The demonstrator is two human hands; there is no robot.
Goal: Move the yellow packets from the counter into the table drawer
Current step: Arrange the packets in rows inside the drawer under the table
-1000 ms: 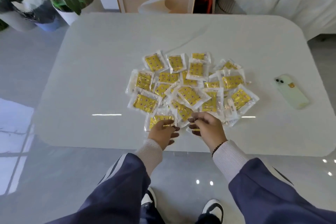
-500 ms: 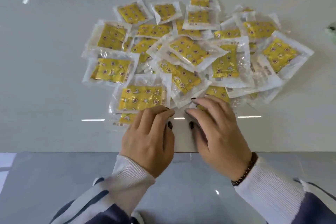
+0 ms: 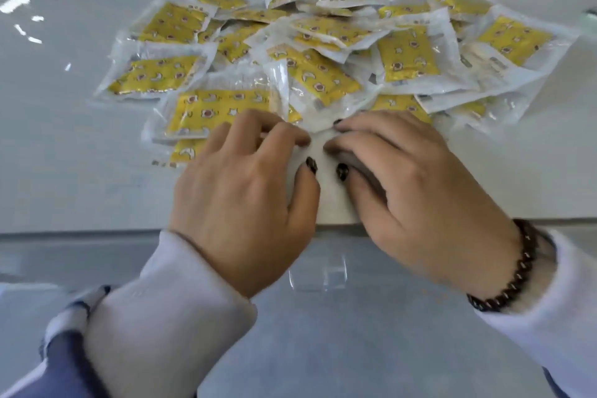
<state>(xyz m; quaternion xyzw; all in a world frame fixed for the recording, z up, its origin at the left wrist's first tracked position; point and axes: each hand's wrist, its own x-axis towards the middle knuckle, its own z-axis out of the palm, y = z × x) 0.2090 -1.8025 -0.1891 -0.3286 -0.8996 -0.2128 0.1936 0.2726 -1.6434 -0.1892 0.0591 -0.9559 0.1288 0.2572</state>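
Several yellow packets [image 3: 318,76] in clear wrappers lie in a loose overlapping pile on the white table [image 3: 80,171]. Both hands rest side by side at the pile's near edge, close to the table's front rim. My left hand [image 3: 245,203] lies palm down, its fingertips on the nearest yellow packet [image 3: 213,110], thumb on the bare tabletop. My right hand [image 3: 420,203], with a dark bead bracelet on the wrist, has its fingers lightly bent over another front packet [image 3: 399,105]. Neither hand lifts a packet. No drawer is in view.
The table's front edge [image 3: 97,231] runs across the middle of the frame, with glossy grey floor [image 3: 323,349] below it. Bare tabletop lies left of the pile. My white cuffs and dark blue sleeves fill the lower corners.
The view has dropped and closed in on the pile. Both hands stayed at its near edge, fingertips creeping slightly farther onto the front packets.
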